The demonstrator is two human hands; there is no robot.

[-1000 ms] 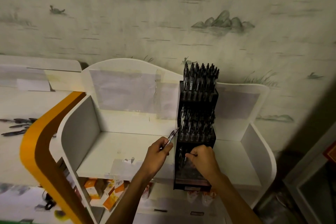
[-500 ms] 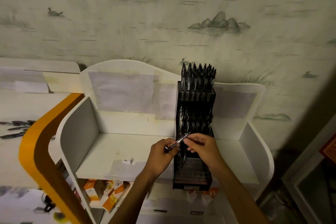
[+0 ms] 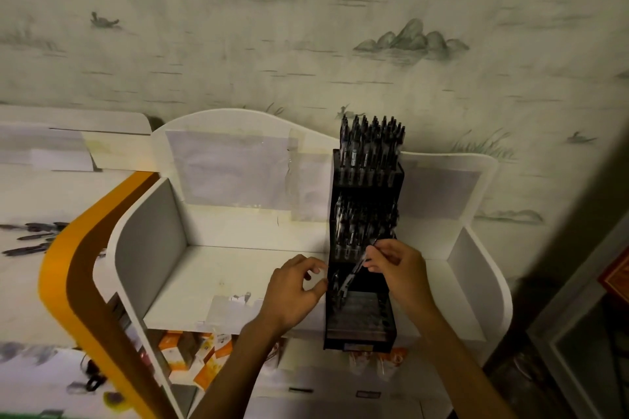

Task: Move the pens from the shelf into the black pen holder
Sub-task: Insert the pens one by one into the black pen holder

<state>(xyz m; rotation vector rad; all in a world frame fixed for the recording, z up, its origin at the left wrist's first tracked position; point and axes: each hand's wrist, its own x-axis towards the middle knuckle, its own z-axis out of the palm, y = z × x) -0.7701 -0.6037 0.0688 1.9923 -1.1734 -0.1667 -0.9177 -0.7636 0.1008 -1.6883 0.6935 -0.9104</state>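
Pen (image 3: pixel 354 270) pinched between thumb and fingertips of right hand (image 3: pixel 400 269), slanted, upper end up-right near the knuckles, lower end down-left over the lowest tier of black pen holder (image 3: pixel 362 320). Whether tip touches holder: cannot tell. Left hand (image 3: pixel 294 287) just left of holder, fingers loosely curled, gripping nothing, fingertips close to holder's left edge. Holder three-tiered, standing on white shelf (image 3: pixel 218 282) right of centre; top and middle tiers packed with dark pens (image 3: pixel 371 139), upright; bottom tier nearly bare, one or two pens at its left. More loose pens (image 3: pixel 30 236) lying far left, well apart, on a pale surface beyond orange curved panel (image 3: pixel 64 269). Orange-and-white boxes (image 3: pixel 194 355) on level below. Wallpaper with ducks and rocks (image 3: pixel 412 41) behind.
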